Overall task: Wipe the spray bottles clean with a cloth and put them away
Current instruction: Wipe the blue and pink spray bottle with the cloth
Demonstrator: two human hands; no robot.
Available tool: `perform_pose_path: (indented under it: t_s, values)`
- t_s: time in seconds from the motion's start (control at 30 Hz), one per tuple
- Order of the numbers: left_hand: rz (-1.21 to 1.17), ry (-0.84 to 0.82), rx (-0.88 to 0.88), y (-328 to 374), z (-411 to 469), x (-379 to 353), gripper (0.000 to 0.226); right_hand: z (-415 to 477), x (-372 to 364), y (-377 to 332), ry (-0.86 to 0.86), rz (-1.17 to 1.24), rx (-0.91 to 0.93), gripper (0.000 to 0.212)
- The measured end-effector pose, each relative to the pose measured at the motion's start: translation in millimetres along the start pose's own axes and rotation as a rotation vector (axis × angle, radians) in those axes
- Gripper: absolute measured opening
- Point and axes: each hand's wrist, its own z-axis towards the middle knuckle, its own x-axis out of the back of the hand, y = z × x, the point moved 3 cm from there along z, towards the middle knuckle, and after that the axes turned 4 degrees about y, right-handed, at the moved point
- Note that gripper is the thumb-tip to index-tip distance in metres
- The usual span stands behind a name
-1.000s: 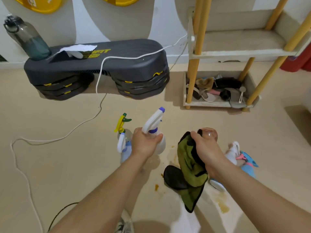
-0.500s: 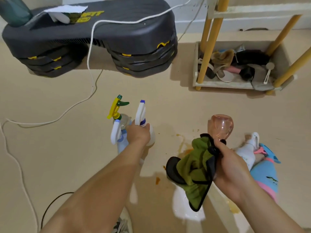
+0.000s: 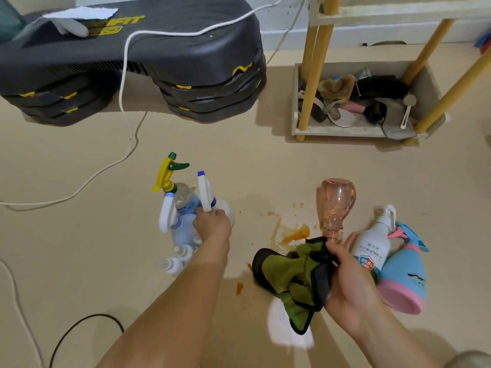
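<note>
My left hand [image 3: 212, 226] grips the neck of a white spray bottle with a blue-tipped trigger [image 3: 206, 193], set down on the floor among a cluster of bottles: a yellow-and-green trigger bottle [image 3: 170, 172] and a white-trigger bottle [image 3: 168, 215] stand just left of it. My right hand [image 3: 348, 277] holds a green cloth with black trim [image 3: 295, 274] and, by its neck, an upturned clear pink bottle [image 3: 336, 200]. A white spray bottle with a 99.9 label [image 3: 373, 244] and a blue-and-pink bottle [image 3: 405, 277] lie to the right.
Orange liquid [image 3: 293, 233] is spilled on the beige floor between my hands. A dark step platform [image 3: 132, 57] with a white cord [image 3: 125, 102] stands at the back left. A yellow-legged rack over a tray of shoes [image 3: 353, 107] is at the back right. A black cable [image 3: 79, 325] lies near left.
My left hand has lowered the white bottle to the floor beside the other bottles. My right hand has raised the pink bottle upside down, the cloth bunched at its neck. The view tilted down.
</note>
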Motion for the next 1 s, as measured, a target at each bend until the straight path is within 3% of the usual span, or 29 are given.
perform_pose_path:
  t_s: [0.17,0.3,0.47,0.57,0.73,0.83,1.0]
  values:
    - [-0.106,-0.018,0.002,-1,-33,1,0.056,-7,2,-3,-0.012,-0.009,-0.031,0.041]
    - [-0.4,-0.117,0.163,-5,-78,5,0.057,-13,4,-15,-0.014,-0.059,0.072,0.035]
    - [-0.281,-0.371,-0.062,17,-144,-8,0.029,-27,26,-37,0.134,-0.124,0.184,0.024]
    - [-0.084,-0.555,-0.275,26,-182,-35,0.024,-28,64,-44,0.298,-0.026,0.225,0.016]
    - [0.451,-0.814,-0.698,8,-254,-101,0.019,-22,136,-29,0.5,0.145,0.178,0.024]
    - [0.804,-0.81,-0.895,-10,-290,-142,0.049,-18,173,-23,0.623,0.215,0.145,0.025]
    - [1.089,-0.685,-0.88,-45,-307,-187,0.084,-12,206,-38,0.699,0.363,0.158,0.019]
